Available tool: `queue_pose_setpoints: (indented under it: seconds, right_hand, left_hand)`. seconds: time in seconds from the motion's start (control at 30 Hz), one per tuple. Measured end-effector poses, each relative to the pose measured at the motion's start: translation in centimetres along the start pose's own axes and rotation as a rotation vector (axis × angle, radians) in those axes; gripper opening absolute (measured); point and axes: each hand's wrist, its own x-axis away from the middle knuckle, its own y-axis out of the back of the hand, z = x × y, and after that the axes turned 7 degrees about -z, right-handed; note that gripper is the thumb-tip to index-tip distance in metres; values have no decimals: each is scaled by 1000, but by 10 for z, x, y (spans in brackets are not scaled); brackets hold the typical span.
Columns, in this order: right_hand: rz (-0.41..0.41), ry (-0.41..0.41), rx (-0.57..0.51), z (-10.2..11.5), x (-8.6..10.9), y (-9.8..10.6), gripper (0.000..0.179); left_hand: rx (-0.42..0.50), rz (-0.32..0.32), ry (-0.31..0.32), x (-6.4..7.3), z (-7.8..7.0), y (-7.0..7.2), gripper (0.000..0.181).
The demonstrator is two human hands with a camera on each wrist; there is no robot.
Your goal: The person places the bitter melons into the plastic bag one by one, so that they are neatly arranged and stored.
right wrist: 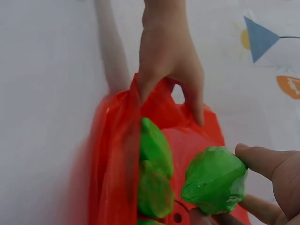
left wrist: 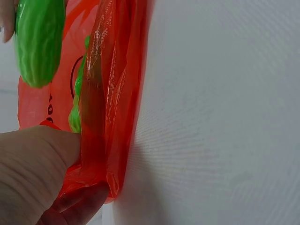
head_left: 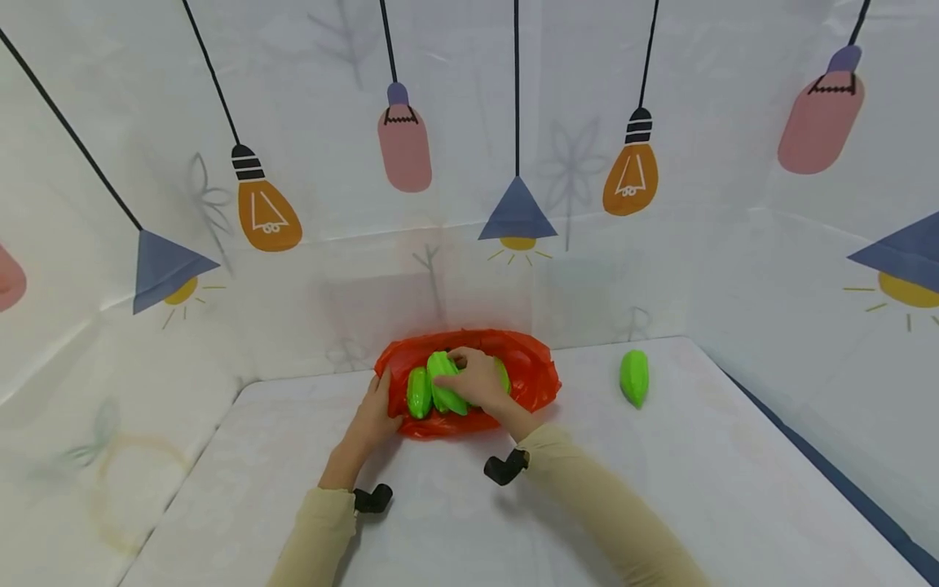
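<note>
A red plastic bag (head_left: 539, 377) lies spread open on the table near the back wall, with several bright green ridged vegetables inside, such as the one at its left (head_left: 420, 393). My left hand (head_left: 372, 422) grips the bag's left edge, thumb inside the mouth and fingers outside, as the left wrist view shows. Over the bag's opening, my right hand (head_left: 480, 381) pinches a green ridged vegetable (right wrist: 215, 180), shaped like a bitter melon, between thumb and fingers. In the right wrist view, more green vegetables (right wrist: 155, 187) sit in the bag below it.
Another green ridged vegetable (head_left: 634, 379) lies alone on the white tabletop (head_left: 455, 522), to the right of the bag. A pale wall covering (head_left: 455, 277) printed with hanging lamps rises behind the table and along both sides. The table's right edge (head_left: 807, 456) shows dark blue.
</note>
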Motion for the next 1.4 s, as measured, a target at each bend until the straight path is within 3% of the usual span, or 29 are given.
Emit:
queue_pose_setpoints:
  seconds: [0.33,0.63,0.93,1.4]
  right_hand:
    - [-62,-63,-22,1,-9,-27,53]
    - [-132,-55,-62,-2,-12,-44,55]
    - [-176,-85,-64,-4,-13,-51,54]
    - [-175,-108,-55,-2,-16,-54,54]
  left_hand:
    - [-4,-13,-2,3,0,-1,94]
    - [2,-30,-16,3,2,-1,93]
    - [13,-26,-9,6,-1,-1,94]
    - [9,-9,26,6,-2,-1,96]
